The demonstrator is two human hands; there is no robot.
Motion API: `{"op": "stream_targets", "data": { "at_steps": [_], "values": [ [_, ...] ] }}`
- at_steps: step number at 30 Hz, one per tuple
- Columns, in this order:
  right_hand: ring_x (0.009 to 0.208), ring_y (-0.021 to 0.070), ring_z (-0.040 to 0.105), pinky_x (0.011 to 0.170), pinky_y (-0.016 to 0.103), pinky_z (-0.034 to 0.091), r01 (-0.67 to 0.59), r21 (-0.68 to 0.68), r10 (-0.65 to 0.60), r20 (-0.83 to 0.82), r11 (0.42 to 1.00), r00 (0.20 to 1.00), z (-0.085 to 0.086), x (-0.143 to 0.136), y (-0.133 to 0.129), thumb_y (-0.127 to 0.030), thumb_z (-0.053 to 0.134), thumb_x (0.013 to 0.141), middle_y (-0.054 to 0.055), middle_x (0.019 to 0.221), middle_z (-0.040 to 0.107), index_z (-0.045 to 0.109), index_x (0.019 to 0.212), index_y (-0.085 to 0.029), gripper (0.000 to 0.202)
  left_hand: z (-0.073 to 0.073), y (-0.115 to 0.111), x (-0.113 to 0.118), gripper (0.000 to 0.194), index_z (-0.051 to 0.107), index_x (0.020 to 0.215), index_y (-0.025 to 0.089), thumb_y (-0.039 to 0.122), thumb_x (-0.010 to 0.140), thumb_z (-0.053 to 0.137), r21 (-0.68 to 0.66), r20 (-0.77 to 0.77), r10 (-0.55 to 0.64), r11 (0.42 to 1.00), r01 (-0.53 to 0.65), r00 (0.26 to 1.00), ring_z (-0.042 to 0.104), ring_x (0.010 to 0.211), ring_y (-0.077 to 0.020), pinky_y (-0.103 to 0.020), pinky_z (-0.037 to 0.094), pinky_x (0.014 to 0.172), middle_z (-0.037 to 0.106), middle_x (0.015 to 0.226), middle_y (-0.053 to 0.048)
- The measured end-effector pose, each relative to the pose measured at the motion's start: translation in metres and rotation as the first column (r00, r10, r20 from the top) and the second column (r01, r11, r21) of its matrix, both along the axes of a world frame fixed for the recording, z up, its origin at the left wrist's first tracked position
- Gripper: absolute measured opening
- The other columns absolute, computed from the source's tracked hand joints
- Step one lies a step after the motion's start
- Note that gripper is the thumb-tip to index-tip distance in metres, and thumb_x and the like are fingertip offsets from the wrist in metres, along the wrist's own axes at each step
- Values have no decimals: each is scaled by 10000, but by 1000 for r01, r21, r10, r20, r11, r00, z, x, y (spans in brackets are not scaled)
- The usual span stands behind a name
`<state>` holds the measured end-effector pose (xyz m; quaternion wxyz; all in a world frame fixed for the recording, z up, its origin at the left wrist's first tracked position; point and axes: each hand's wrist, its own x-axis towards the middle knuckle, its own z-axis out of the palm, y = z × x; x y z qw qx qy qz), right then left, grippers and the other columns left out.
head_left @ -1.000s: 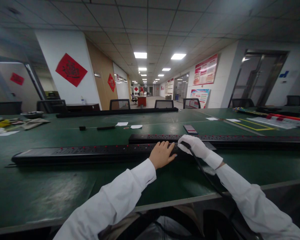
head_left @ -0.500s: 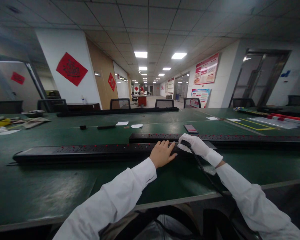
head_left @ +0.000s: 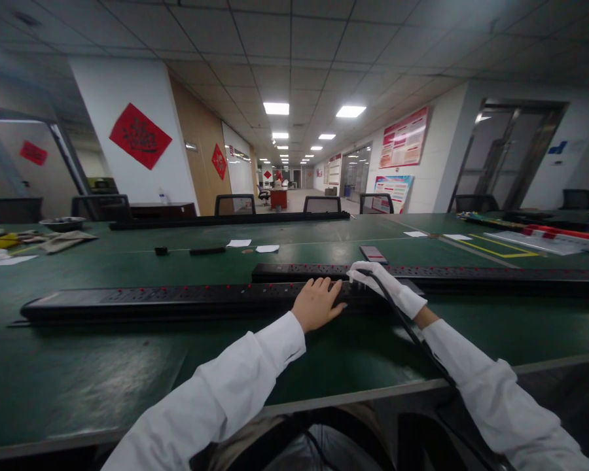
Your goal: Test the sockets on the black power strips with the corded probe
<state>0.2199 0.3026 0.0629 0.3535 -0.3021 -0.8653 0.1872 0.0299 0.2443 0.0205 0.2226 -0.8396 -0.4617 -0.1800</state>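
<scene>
A long black power strip with red switches lies across the green table. My bare left hand rests flat on its right part, fingers apart. Just right of it, my right hand, in a white glove, is closed around a black plug whose cable runs down toward my right forearm. The plug is mostly hidden by the glove, over the strip's right end. A second black strip lies behind and extends to the right.
Behind the strips lie a phone, white papers and a small black block. Another long black bar lies near the far edge. A dark bowl stands far left; red and white parts lie right.
My right hand has tilted, with its fingers now stretched over the plug, and the cable arches higher beside it. My left hand has stayed in place on the strip.
</scene>
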Motion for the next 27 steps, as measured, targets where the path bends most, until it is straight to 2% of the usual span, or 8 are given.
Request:
{"op": "stream_targets", "data": {
  "at_steps": [3, 6, 10, 14, 16, 20, 24, 27],
  "values": [
    [629, 125, 513, 595, 239, 415, 95, -16, -97, -185, 995, 978, 1, 0, 1, -515, 380, 819, 22, 688, 560, 537, 693, -167, 401, 1, -1, 0, 517, 338, 1267, 177, 485, 853, 317, -7, -1, 5, 1000, -5, 1000, 476, 1037, -254, -380, 353, 832, 519, 1118, -124],
    [657, 138, 527, 647, 261, 433, 150, 80, -126, -249, 986, 960, 3, -4, -1, -509, 415, 805, 30, 716, 574, 548, 706, -180, 369, 2, -2, 1, 571, 276, 1305, 154, 494, 848, 319, -18, 1, 18, 1000, -18, 1000, 481, 1034, -257, -379, 349, 834, 522, 1117, -132],
    [673, 151, 550, 662, 264, 441, 135, 186, -112, -125, 973, 986, 3, -17, -6, -495, 376, 830, 34, 715, 594, 563, 730, -182, 378, 4, -1, 1, 742, 95, 1354, 69, 513, 822, 360, -31, 50, 28, 999, -26, 998, 514, 989, -251, -364, 350, 839, 550, 1074, -146],
    [728, 152, 567, 681, 244, 416, 167, 331, -190, 38, 929, 981, -2, -30, -8, -456, 342, 856, 43, 771, 622, 584, 764, -191, 371, 6, 1, -1, 864, 40, 1347, 47, 559, 769, 429, -63, 143, 61, 997, -53, 988, 541, 964, -232, -311, 370, 808, 541, 1111, -159],
    [725, 144, 572, 667, 227, 397, 169, 397, -235, 122, 902, 964, -4, -34, -9, -449, 351, 856, 44, 778, 631, 590, 762, -197, 359, 7, 2, -4, 886, 67, 1340, 56, 606, 747, 428, -82, 162, 101, 993, -88, 982, 546, 964, -234, -305, 374, 794, 545, 1111, -161],
    [669, 128, 578, 600, 204, 359, 177, 491, -328, 241, 853, 913, -2, -43, -11, -475, 333, 857, 50, 732, 642, 591, 723, -193, 405, 10, 3, -14, 894, 193, 1313, 69, 713, 711, 344, -115, 111, 187, 978, -174, 976, 574, 882, -255, -340, 379, 760, 606, 959, -139],
    [597, 143, 573, 525, 222, 301, 222, 588, -476, 320, 778, 820, 3, -57, -11, -552, 300, 839, 75, 646, 638, 594, 666, -177, 507, 11, 3, -22, 739, 462, 1113, 106, 714, 738, 270, -114, 20, 156, 982, -153, 988, 562, 857, -260, -357, 384, 736, 597, 937, -136],
    [554, 150, 562, 498, 233, 256, 190, 628, -506, 372, 755, 779, 6, -66, -9, -594, 275, 827, 82, 597, 628, 593, 639, -173, 560, 11, 2, -23, 655, 530, 985, 117, 676, 770, 264, -93, -17, 129, 987, -130, 992, 543, 858, -260, -368, 381, 739, 582, 938, -137]
  ]
}}
